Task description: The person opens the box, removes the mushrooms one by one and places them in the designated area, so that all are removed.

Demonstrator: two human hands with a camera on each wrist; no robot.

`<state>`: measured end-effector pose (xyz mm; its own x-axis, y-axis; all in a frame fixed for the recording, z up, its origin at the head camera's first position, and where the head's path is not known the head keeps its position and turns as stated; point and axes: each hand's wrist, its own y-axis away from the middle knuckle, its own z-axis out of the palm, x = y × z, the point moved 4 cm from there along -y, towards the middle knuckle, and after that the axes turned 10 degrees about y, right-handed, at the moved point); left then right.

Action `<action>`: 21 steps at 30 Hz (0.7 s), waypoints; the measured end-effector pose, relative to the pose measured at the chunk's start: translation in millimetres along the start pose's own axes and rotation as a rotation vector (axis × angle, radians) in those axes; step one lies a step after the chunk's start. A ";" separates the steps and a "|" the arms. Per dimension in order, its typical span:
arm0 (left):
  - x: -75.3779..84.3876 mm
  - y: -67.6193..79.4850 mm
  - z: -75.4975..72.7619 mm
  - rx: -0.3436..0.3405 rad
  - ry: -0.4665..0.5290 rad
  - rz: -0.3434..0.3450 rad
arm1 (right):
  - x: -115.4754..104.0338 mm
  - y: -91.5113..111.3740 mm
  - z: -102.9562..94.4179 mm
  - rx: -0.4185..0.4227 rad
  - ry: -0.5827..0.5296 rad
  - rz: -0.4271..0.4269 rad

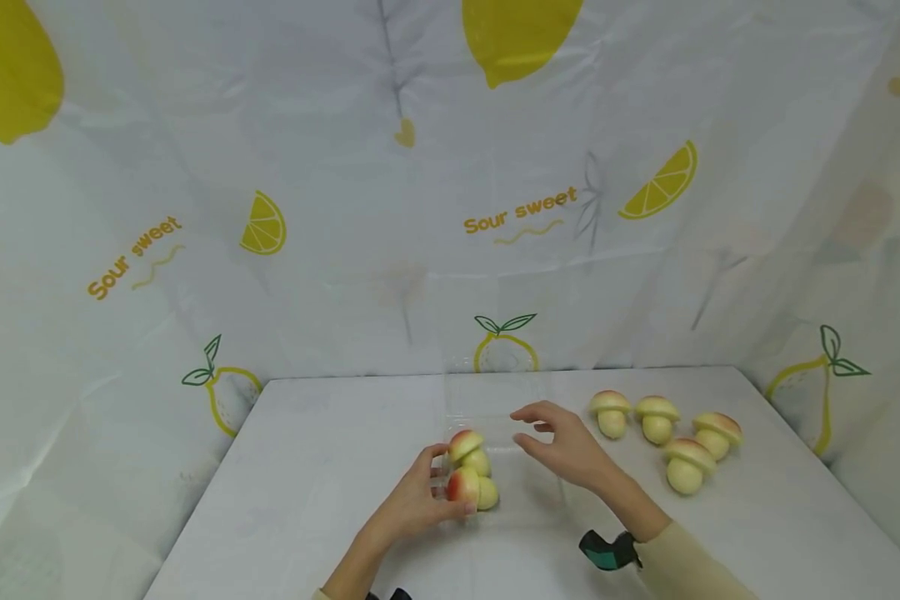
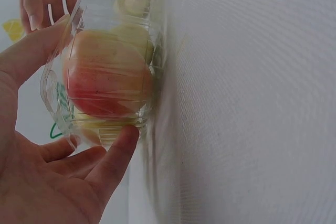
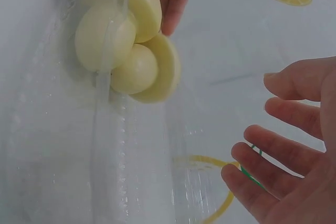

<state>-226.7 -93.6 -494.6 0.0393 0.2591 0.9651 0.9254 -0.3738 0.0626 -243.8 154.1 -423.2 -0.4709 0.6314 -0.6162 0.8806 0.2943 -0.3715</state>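
A clear plastic clamshell box (image 1: 528,500) lies on the table with its lid (image 1: 487,400) folded open toward the back. Two mushroom-shaped pieces, cream with red-tinged caps, sit in the left end of it: a front one (image 1: 462,485) and a back one (image 1: 467,446). My left hand (image 1: 420,492) grips that end of the box, thumb along the front rim and fingers on the outer side wall, as the left wrist view shows. My right hand (image 1: 562,442) hovers over the box's right part, fingers apart and slightly bent, holding nothing.
To the right of the box, several more mushroom-shaped pieces stand on the white table (image 1: 307,467), one of the nearest being a red-capped mushroom (image 1: 687,467). A white curtain (image 1: 345,317) with lemon prints hangs behind the table and along both sides.
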 end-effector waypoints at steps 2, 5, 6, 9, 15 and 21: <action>0.6 -0.1 0.2 -0.002 0.001 0.004 | -0.7 -2.3 4.4 -0.012 -0.015 -0.001; 2.3 0.3 0.5 -0.008 0.013 0.014 | -2.1 -5.8 10.6 -0.028 -0.030 0.001; 2.5 0.4 0.7 -0.010 0.016 0.019 | -2.3 -6.9 12.6 -0.032 -0.031 0.005; 3.2 1.1 0.8 -0.011 0.031 0.023 | -3.4 -10.0 19.0 -0.051 -0.037 0.023; 2.6 1.1 0.7 -0.011 0.042 0.019 | -5.0 -15.1 32.9 -0.088 -0.058 0.038; 3.0 0.3 0.8 -0.015 0.044 0.019 | -5.1 -21.8 44.2 -0.099 -0.069 0.040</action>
<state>-226.0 -92.2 -491.9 0.0401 0.2122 0.9764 0.9187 -0.3921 0.0475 -262.9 112.8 -442.6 -0.4345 0.5945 -0.6766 0.8982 0.3413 -0.2769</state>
